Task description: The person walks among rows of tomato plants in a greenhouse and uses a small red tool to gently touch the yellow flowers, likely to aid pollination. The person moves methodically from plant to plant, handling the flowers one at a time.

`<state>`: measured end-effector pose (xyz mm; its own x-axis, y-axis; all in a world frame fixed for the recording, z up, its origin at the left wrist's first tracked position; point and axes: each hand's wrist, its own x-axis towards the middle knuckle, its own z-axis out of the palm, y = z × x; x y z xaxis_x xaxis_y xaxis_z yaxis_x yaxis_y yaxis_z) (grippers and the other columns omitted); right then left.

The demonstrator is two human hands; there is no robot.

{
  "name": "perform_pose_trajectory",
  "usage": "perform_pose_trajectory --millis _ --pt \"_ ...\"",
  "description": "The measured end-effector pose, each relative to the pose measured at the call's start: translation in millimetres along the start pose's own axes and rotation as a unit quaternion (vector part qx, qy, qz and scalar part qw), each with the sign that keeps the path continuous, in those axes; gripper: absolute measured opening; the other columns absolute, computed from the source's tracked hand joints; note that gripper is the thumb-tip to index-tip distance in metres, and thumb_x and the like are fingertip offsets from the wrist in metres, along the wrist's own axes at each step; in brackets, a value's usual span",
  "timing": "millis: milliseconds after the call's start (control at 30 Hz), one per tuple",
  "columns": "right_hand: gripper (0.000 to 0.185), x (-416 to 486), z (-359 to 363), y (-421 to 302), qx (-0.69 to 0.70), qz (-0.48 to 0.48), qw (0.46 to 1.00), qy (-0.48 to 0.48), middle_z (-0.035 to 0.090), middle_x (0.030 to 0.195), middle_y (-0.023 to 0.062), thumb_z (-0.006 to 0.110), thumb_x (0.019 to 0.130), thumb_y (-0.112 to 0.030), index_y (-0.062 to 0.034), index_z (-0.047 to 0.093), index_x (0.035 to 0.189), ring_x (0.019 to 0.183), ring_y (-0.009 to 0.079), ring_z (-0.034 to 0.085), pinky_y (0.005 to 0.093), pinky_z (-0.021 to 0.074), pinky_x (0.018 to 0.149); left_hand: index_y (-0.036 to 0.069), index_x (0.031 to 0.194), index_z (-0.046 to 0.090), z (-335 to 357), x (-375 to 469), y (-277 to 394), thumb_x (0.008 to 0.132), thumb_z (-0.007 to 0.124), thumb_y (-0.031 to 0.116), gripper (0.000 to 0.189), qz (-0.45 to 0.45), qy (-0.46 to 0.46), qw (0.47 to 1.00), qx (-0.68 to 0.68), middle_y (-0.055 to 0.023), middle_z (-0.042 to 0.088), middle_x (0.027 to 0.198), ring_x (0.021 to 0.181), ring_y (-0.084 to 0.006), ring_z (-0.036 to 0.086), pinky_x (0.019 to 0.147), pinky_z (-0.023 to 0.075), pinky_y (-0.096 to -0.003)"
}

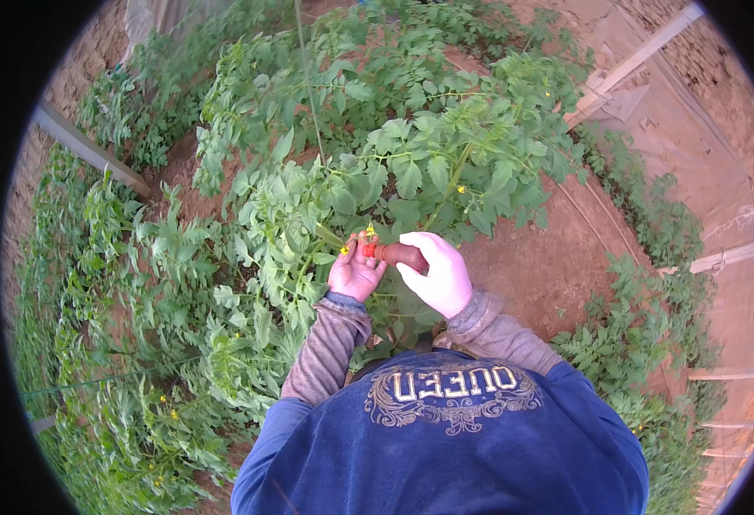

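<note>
My right hand [438,273], in a pale pink glove, is closed around a brownish bottle [406,256] with a red nozzle end that points left. My bare left hand [355,273] is palm up just left of the nozzle, its fingers around a yellow tomato flower cluster [344,250]. Another yellow flower [370,230] stands just above the red tip. Leafy tomato plants [312,212] surround both hands. The fingertips of my left hand are partly hidden by the flowers and nozzle, so their exact grip is unclear.
A string [309,84] hangs down into the foliage ahead. A pale post [93,151] stands at the left and another [634,64] at the upper right. Bare reddish soil [544,270] lies right of my hands; plastic sheeting [698,167] runs along the right side.
</note>
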<state>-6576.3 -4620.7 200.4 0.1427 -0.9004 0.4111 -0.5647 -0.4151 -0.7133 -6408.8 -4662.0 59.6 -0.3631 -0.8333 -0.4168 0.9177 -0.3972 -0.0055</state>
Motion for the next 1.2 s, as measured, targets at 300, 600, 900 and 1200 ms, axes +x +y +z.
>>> perform_pose_trajectory --millis 300,600,900,1200 --pt "0.040 -48.8 -48.7 33.5 0.028 0.091 0.993 0.072 0.060 0.100 0.0138 0.069 0.070 -0.005 -0.0008 0.055 0.107 0.091 0.0259 0.060 0.0325 0.0481 0.079 0.019 0.099 0.062 -1.8 2.8 0.9 0.084 0.057 0.023 0.017 -0.009 -0.076 0.997 -0.007 0.0043 0.063 0.109 0.113 -0.0200 0.050 0.102 0.0271 -0.0476" --pt "0.039 -59.7 -92.9 100.3 0.064 0.170 0.973 0.145 0.060 0.103 0.0128 0.068 0.070 -0.002 -0.0007 0.055 0.107 0.094 0.0226 0.059 0.0314 0.0470 0.083 0.019 0.107 0.062 2.3 -2.1 -11.4 0.082 0.057 0.020 0.025 0.004 0.035 0.999 0.034 0.0052 0.060 0.114 0.109 -0.0162 0.052 0.100 0.0317 -0.0442" --pt "0.040 11.1 -99.7 97.0 0.097 0.005 0.992 -0.083 0.059 0.101 0.0134 0.067 0.070 -0.003 -0.0001 0.054 0.108 0.093 0.0243 0.060 0.0321 0.0468 0.081 0.023 0.101 0.062 29.3 19.6 -30.8 0.083 0.062 0.027 0.018 0.142 -0.003 0.989 0.029 0.0068 0.055 0.119 0.115 -0.0157 0.045 0.100 0.0297 -0.0417" --pt "0.039 48.1 -44.5 71.4 0.095 -0.085 0.988 -0.090 0.059 0.100 0.0141 0.068 0.069 -0.011 -0.0033 0.055 0.105 0.092 0.0313 0.058 0.0372 0.0479 0.080 0.022 0.095 0.062 31.5 30.4 -35.6 0.085 0.060 0.030 0.014 0.184 0.018 0.981 -0.051 0.0044 0.060 0.113 0.112 -0.0195 0.047 0.098 0.0300 -0.0451"
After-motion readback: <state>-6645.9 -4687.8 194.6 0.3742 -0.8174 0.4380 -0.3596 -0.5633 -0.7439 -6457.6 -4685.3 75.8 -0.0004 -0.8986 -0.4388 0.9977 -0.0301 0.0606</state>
